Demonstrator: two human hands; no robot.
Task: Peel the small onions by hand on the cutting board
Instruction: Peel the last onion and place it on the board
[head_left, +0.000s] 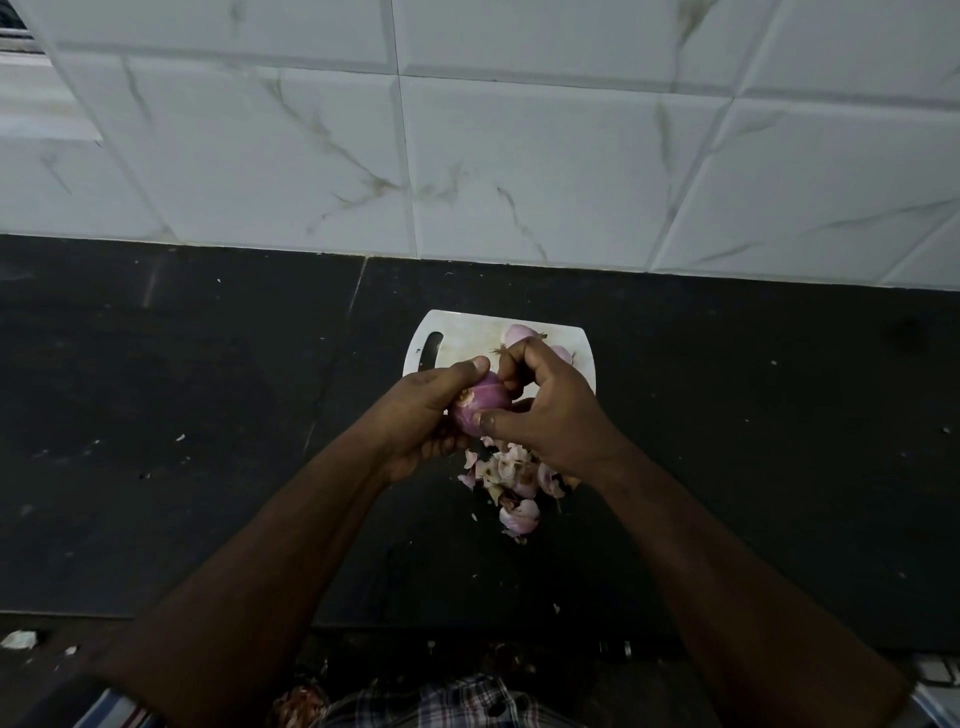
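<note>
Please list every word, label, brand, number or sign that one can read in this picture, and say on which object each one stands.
There are none: no readable text in this view.
The white cutting board, the onion gripped by the left hand and the right hand, the peels, the black counter and the marbled wall tiles carry no print.

Both hands grip an onion above the cutting board.
</note>
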